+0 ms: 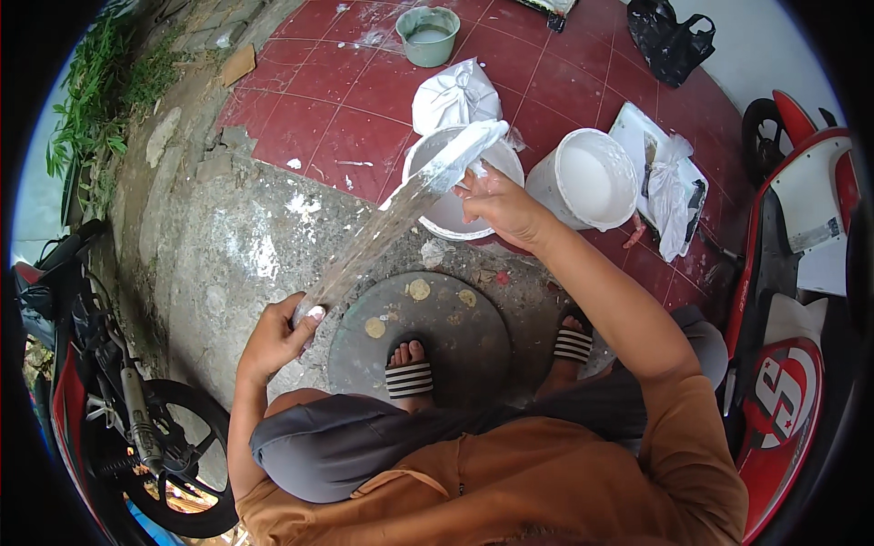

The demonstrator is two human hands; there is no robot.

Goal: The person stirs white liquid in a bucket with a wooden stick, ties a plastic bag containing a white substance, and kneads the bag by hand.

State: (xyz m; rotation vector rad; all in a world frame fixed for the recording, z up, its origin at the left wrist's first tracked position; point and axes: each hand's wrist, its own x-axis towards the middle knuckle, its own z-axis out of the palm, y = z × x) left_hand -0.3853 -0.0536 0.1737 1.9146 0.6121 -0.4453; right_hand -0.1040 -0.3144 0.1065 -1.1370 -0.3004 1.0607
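- Red floor tiles [364, 150] cover the far half of the work area; rough, white-spattered concrete [214, 218] lies on the near left. From my remote station I also see a motorbike on each side.
- Strip location: I have the long flat strip [378, 223] raised across the centre of the view, above the round slab [478, 332] at its lower end and across the near bucket [460, 236] at its upper end.
- Strip axis: diagonal, running from lower left to upper right. White material coats the upper end; the lower length is brown and streaked.
- Left hand [276, 339]: fingers are closed around the lower end, thumb on top. From this grip, the strip extends forward and to the right.
- Right hand [501, 209]: fingers are curled just beside the coated end, with white on the tips. I cannot tell whether they grip the strip or only touch its edge.
- Governing relation: the right hand is the nearer one to the coated end and the bucket mouth; the left hand sits well apart from both.
- Surroundings: a second bucket [549, 188] stands right of the first, with a white bag [455, 98] and a green bowl [424, 56] beyond.
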